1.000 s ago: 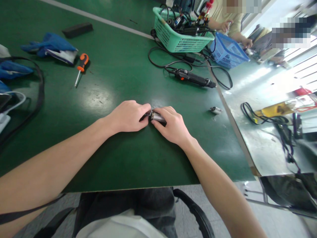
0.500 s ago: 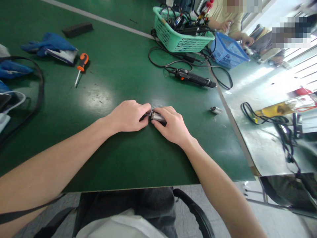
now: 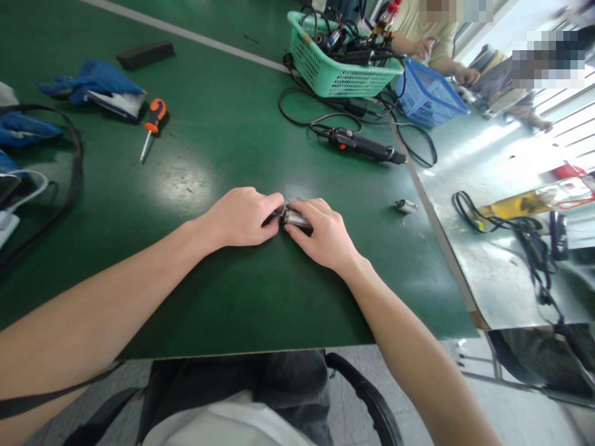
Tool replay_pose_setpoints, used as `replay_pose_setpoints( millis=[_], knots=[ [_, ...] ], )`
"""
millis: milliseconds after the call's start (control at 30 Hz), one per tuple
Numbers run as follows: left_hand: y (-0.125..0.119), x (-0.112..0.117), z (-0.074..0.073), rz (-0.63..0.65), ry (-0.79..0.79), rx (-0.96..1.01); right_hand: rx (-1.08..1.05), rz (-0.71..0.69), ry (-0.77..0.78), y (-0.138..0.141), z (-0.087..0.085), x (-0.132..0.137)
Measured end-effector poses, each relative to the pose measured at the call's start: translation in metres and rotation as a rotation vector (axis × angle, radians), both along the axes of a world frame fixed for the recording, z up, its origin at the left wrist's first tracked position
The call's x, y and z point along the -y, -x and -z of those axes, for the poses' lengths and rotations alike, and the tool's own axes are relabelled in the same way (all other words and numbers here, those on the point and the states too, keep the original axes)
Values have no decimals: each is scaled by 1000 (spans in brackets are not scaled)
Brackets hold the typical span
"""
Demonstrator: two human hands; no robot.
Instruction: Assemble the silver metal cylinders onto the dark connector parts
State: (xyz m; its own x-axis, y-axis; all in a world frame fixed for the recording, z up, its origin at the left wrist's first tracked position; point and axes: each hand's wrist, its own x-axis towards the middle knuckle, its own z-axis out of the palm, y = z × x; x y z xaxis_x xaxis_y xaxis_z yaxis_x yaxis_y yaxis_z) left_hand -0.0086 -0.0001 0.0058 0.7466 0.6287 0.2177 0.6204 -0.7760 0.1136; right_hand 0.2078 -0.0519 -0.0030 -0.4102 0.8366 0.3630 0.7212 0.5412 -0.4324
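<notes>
On the green table in front of me, my right hand (image 3: pixel 325 232) is closed around a small silver cylinder (image 3: pixel 296 219) that looks like a small motor; its dark end points left. My left hand (image 3: pixel 248 217) is pinched at that end, with thumb and forefinger on a small dark part that I cannot make out. The two hands nearly meet and rest low over the table. Off to the right lies a second small silver motor-like cylinder (image 3: pixel 406 206), touched by neither hand.
A corded black electric screwdriver (image 3: pixel 365 147) lies before a green basket (image 3: pixel 344 74) of tools and cables. Beside it stands a blue basket (image 3: pixel 430 99); a co-worker's hands are behind it. An orange-handled screwdriver (image 3: pixel 155 118), blue cloth-like bundle (image 3: pixel 100 87) and dark block (image 3: pixel 145 55) lie left.
Both my hands and the silver cylinder hold almost the same place. In the background, a person's hand at the far right has shifted further right.
</notes>
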Motion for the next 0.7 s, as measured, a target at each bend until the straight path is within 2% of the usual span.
replay_pose_setpoints(
  millis=[533,700],
  knots=[
    [0,1,-3,-11,50,6,4,1,15,0,0,0],
    [0,1,-1,0,21,9,8,-2,4,0,0,0]
  ],
)
